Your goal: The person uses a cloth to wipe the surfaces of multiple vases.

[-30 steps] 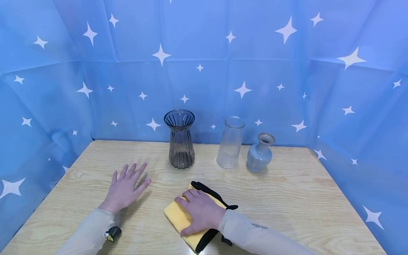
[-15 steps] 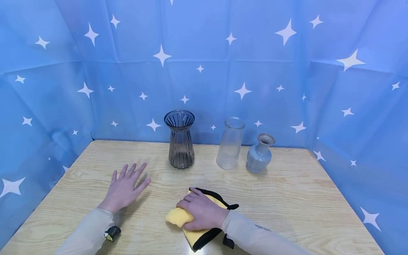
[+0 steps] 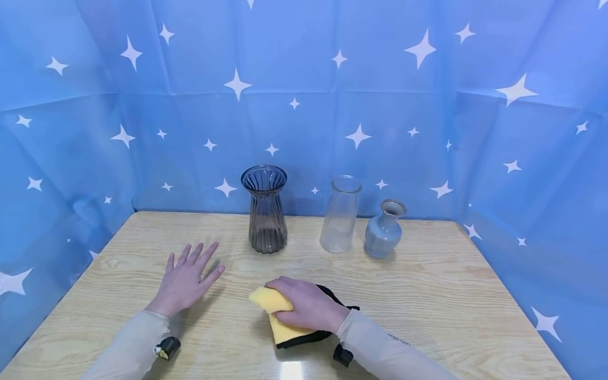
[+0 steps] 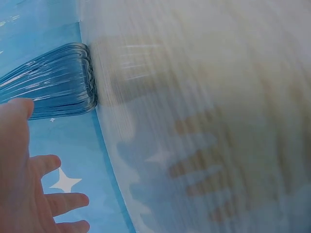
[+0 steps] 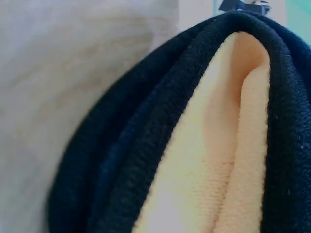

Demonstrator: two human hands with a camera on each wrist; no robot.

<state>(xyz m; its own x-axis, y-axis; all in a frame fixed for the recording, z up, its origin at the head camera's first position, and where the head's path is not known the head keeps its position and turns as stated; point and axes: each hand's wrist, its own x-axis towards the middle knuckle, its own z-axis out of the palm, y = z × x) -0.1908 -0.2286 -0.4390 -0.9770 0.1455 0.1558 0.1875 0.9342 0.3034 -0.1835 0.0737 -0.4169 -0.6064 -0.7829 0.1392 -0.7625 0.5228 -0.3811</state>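
My right hand (image 3: 309,303) grips a yellow cloth with black edging (image 3: 287,331), bunching it so one end sticks out beyond the thumb. Folded layers of the cloth (image 5: 194,170) fill the right wrist view and hide the fingers there. Over the left part of the table, my left hand (image 3: 184,282) is held with its fingers spread and nothing in it. Nearest to that hand is a dark ribbed glass vase (image 3: 267,221), upright; the left wrist view also has this vase (image 4: 58,82), beyond the fingers (image 4: 68,204).
A clear glass vase (image 3: 339,221) and a small blue-grey vase (image 3: 382,235) stand at the back right of the wooden table (image 3: 427,295). Behind them hangs a blue curtain with white stars (image 3: 294,53), which also encloses both sides.
My right hand has gone from lying flat on the cloth to gripping it. The cloth is now bunched, its near edge drawn up from the table front. My left hand stays put.
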